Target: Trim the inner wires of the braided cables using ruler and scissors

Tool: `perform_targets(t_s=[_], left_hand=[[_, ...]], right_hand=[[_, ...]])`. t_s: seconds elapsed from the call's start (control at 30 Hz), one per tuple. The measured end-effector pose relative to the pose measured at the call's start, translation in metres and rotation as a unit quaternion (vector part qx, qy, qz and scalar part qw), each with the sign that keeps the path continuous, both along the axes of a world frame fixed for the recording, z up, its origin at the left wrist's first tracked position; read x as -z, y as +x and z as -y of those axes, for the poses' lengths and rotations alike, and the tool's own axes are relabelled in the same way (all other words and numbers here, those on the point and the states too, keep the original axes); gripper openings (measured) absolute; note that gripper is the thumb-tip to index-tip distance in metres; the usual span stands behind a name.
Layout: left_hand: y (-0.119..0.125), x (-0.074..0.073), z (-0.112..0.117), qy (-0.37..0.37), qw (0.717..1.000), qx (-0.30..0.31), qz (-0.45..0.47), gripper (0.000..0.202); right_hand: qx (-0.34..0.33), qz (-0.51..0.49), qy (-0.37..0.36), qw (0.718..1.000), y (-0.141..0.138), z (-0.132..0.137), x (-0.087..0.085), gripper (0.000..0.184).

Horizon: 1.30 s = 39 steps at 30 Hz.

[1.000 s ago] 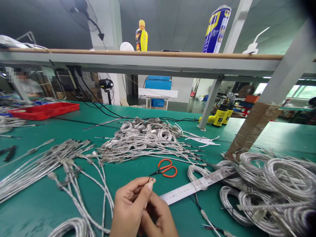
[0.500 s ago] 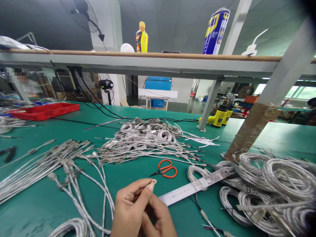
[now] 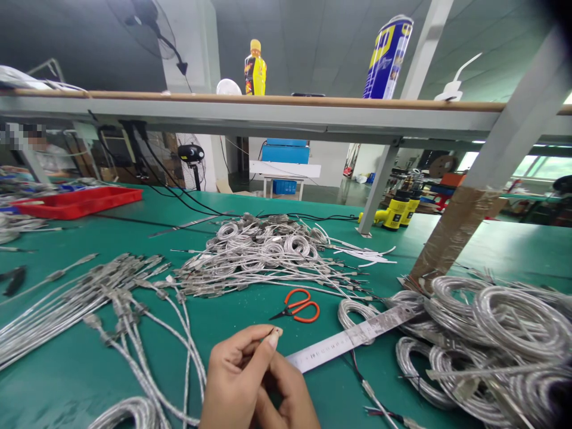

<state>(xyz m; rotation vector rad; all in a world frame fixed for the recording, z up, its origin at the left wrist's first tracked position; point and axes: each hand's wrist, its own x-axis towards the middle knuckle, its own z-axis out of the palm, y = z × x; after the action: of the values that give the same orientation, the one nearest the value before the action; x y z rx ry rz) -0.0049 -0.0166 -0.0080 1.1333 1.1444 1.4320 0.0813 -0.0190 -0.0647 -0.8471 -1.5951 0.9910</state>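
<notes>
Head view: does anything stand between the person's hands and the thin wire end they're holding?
Nothing visible does: the left hand pinches the thin wire end directly, with the right hand close beside it. The steel ruler lies off to the right, clear of them.

Bold yellow characters curve across a blue spray can (image 3: 388, 58), too turned to read in full; below the can, a steel ruler (image 3: 348, 342) shows printed scale numerals, blurred beyond reading.

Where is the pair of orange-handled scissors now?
In the head view, the orange-handled scissors lie on the green mat above the person's hands, below the pile of coiled braided cables, beside the left end of the steel ruler.
</notes>
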Motion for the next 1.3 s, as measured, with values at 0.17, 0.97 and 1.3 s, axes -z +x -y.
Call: perform_targets(t_s=[0.17, 0.97, 1.3], left_hand=[[0.0, 0.0, 0.0, -0.008, 1.0, 0.003, 0.002, 0.013], [-0.006, -0.002, -0.016, -0.012, 0.992, 0.061, -0.112, 0.017], [-0.004, -0.005, -0.018, -0.057, 0.979, 0.164, -0.109, 0.025]], right_hand=[[0.015, 0.034, 0.038, 0.999, 0.001, 0.001, 0.002, 0.037], [0.008, -0.105, -0.099, 0.99, 0.009, -0.019, -0.009, 0.025], [0.051, -0.181, -0.128, 0.974, 0.022, -0.028, -0.027, 0.023]])
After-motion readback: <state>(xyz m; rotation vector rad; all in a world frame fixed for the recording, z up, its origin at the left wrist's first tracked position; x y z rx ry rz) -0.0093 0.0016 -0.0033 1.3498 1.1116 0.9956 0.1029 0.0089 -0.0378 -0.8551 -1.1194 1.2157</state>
